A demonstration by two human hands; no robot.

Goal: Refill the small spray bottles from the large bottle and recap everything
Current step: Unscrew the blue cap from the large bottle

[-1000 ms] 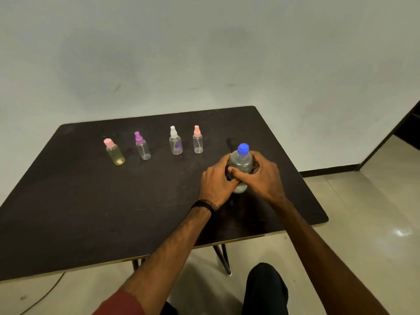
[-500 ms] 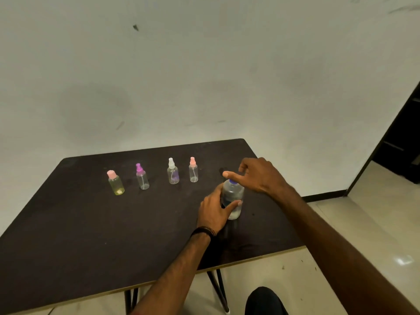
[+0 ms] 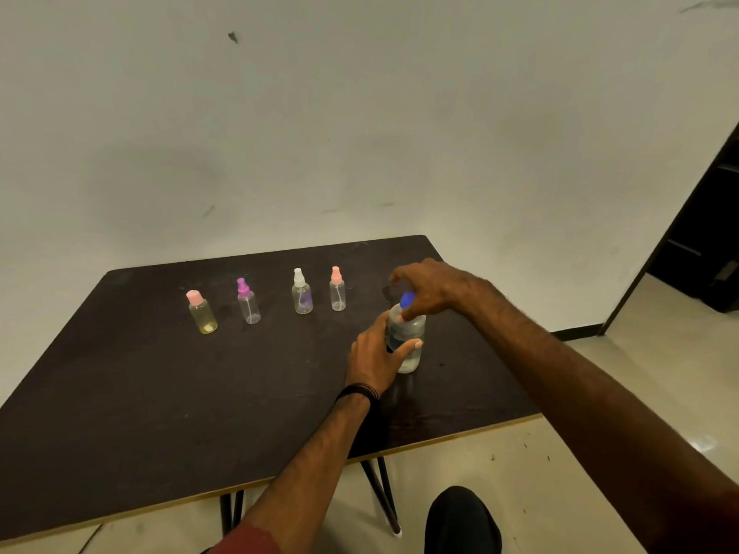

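The large clear bottle [image 3: 407,337] stands upright on the dark table [image 3: 160,393], right of centre. My left hand [image 3: 374,355] wraps its body from the left. My right hand [image 3: 430,287] sits over the top, fingers pinching the blue cap [image 3: 406,299]. Several small spray bottles stand capped in a row behind: one with yellowish liquid and a pink cap [image 3: 202,312], a purple-topped one [image 3: 248,301], a white-topped one [image 3: 302,291] and a salmon-topped one [image 3: 337,289].
The table's front edge [image 3: 440,435] runs close to my body, its right corner near my right forearm. Thin metal table legs [image 3: 384,493] stand below. A dark doorway [image 3: 704,241] opens at the right. A plain wall rises behind the table.
My right hand left the bottle's body and came up onto the blue cap. My left hand kept its hold. The view tilted upward, so the table sits lower in frame.
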